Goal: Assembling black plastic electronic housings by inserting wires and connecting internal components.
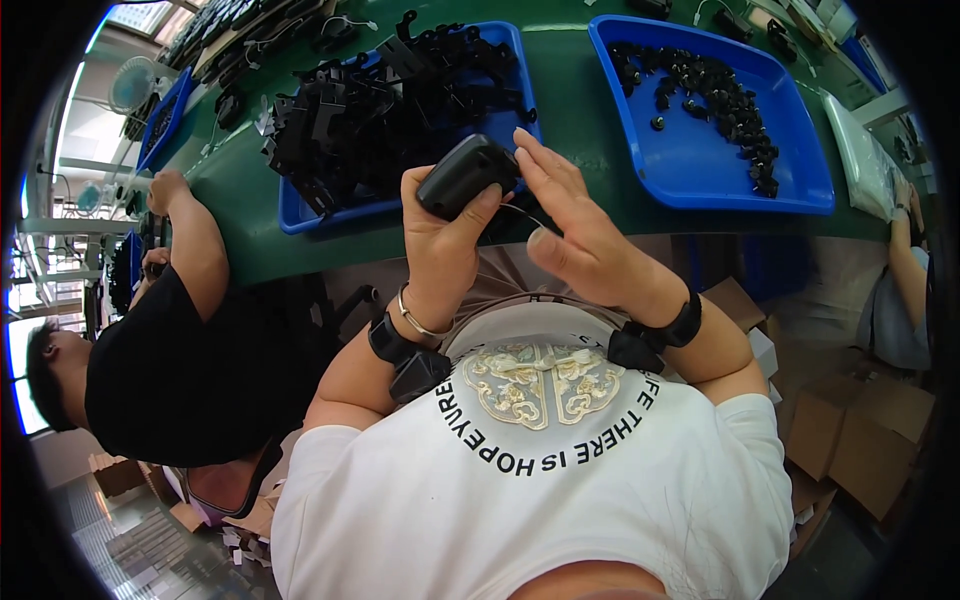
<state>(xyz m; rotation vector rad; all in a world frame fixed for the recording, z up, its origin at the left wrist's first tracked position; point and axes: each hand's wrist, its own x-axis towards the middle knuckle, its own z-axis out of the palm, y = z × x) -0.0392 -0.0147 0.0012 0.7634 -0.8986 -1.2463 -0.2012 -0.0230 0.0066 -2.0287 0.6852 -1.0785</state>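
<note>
My left hand [440, 240] grips a black, rounded plastic housing [458, 180], holding it tilted above the near edge of the green table, with the thumb across its near side. Beside the housing's right end is my right hand [590, 240], its fingers stretched out and the thumb apart. The right fingertips are close to that end; whether they touch it I cannot tell. A thin wire [528, 214] runs from below the housing toward the right palm. Just beyond my hands lies a heap of black plastic brackets [370, 110] in a blue tray [526, 90].
A second blue tray [655, 165] with small black parts [715, 95] stands at the right on the green table [565, 90]. A co-worker in black [190, 370] sits close on my left; another person's arm [905, 255] is far right. Cardboard boxes [850, 425] stand at lower right.
</note>
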